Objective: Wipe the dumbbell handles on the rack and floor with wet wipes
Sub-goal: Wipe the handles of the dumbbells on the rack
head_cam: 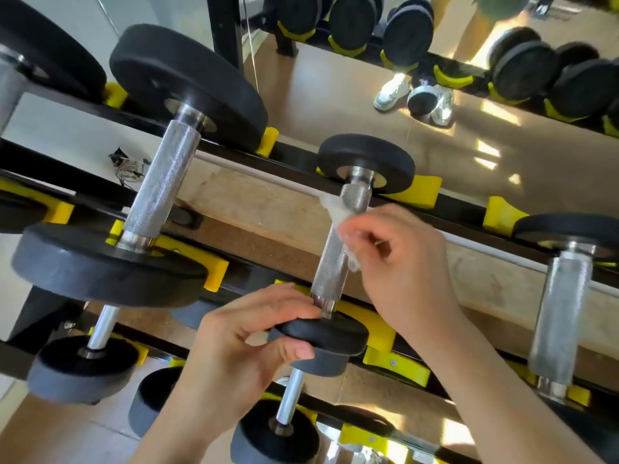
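Note:
A small dumbbell with black round heads lies across the black rack's rails, and its knurled steel handle (331, 262) runs up the middle of the view. My left hand (244, 343) grips the dumbbell's near black head (335, 336) by its edge. My right hand (398, 259) pinches a crumpled white wet wipe (338, 219) against the upper right side of the handle. The far head (365, 160) rests by a yellow cradle.
A larger dumbbell (160, 182) lies to the left on the same rack, another (559, 316) to the right. Yellow cradles (382, 326) line the black rails. More dumbbells sit on the lower tier (288, 413). A wall mirror (469, 139) behind reflects the rack and a person's shoes.

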A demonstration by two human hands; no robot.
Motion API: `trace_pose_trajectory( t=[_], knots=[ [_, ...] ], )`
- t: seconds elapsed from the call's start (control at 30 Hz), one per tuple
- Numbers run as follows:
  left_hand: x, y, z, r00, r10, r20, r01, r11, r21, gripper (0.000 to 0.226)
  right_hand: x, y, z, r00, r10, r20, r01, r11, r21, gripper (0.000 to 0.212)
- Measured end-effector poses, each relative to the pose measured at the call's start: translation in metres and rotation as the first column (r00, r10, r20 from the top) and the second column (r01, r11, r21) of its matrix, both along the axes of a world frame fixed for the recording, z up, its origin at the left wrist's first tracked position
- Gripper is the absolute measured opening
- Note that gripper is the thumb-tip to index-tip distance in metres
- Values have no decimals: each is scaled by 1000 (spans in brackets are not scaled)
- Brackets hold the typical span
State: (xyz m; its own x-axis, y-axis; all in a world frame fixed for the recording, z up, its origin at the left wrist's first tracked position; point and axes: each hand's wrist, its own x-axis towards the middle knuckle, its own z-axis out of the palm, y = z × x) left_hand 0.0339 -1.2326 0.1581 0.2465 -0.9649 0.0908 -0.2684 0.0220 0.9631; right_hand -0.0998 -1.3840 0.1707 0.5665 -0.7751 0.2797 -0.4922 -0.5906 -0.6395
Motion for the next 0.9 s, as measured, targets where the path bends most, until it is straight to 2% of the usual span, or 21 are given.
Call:
trace_pose_trajectory(
  t=[0.1,0.13,0.27,0.5,0.57,0.63,0.7,0.8,0.9],
  knots=[
    [9,-4,5,998,-49,-26,51,998,44,31,-10,14,8,961,236,-147,-231,972,47,12],
    [11,-5,6,997,-60,-43,62,997,55,33,-8,9,11,957,245,-154,-243,970,34,15],
    [13,-6,5,996,-87,-36,88,995,49,32,11,-31,21,991,48,-123,-70,980,-185,25],
    [1,-2,2,1000,-13,28,12,998,61,39,-3,-8,13,961,35,-274,-128,934,-332,32],
    [-4,0,1,996,7,87,-16,994,104,34,2,-21,15,979,13,-202,-84,935,-345,18],
    [-10,1,1,954,59,293,-93,990,104,31,4,-21,15,986,33,-165,-81,954,-288,7],
    [-15,1,1,872,108,478,-147,988,45,33,1,-8,13,967,101,-235,-157,960,-233,6],
    [-19,1,4,848,136,512,-172,985,24,35,-3,-3,13,923,225,-311,-299,929,-216,6],
    [-21,1,7,818,142,557,-181,983,14,36,9,-31,19,971,70,-229,-145,931,-334,3]
  ],
)
